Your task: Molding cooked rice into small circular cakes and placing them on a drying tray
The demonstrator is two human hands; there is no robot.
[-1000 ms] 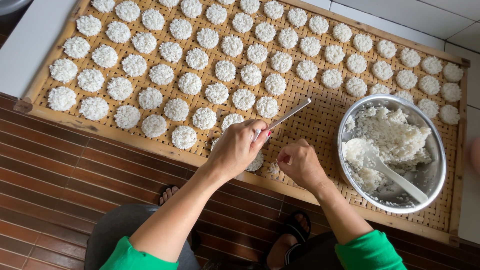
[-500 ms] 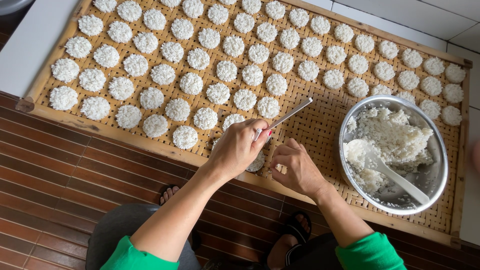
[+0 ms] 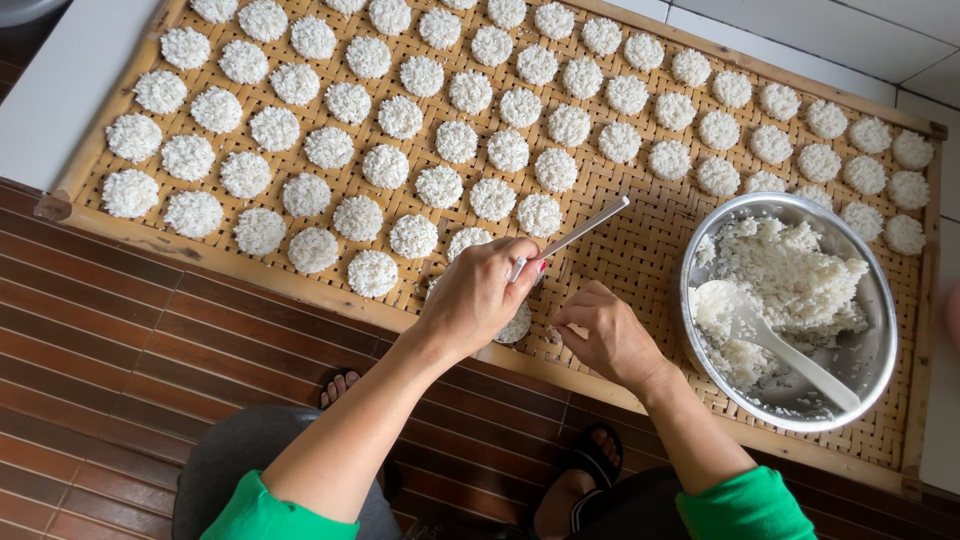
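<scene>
My left hand (image 3: 478, 300) grips a thin metal spoon whose handle (image 3: 582, 232) sticks out up and to the right. Under it, at the near edge of the woven bamboo tray (image 3: 640, 250), sits a small round mould (image 3: 517, 326) filled with white rice. My right hand (image 3: 608, 338) rests just right of the mould with its fingers pinched together at the mould's side. Whether they hold the mould is hidden. Several round white rice cakes (image 3: 372, 273) lie in rows over the tray.
A metal bowl (image 3: 882, 352) of cooked rice with a white plastic spoon (image 3: 770, 340) in it stands on the tray's right end. Dark wooden floor slats (image 3: 150, 340) run along the near side. My sandalled feet (image 3: 590, 470) are below the tray. White tiles (image 3: 850, 40) lie beyond it.
My right hand's fingers have stretched a little left toward the mould. My left hand and the spoon have stayed almost in place.
</scene>
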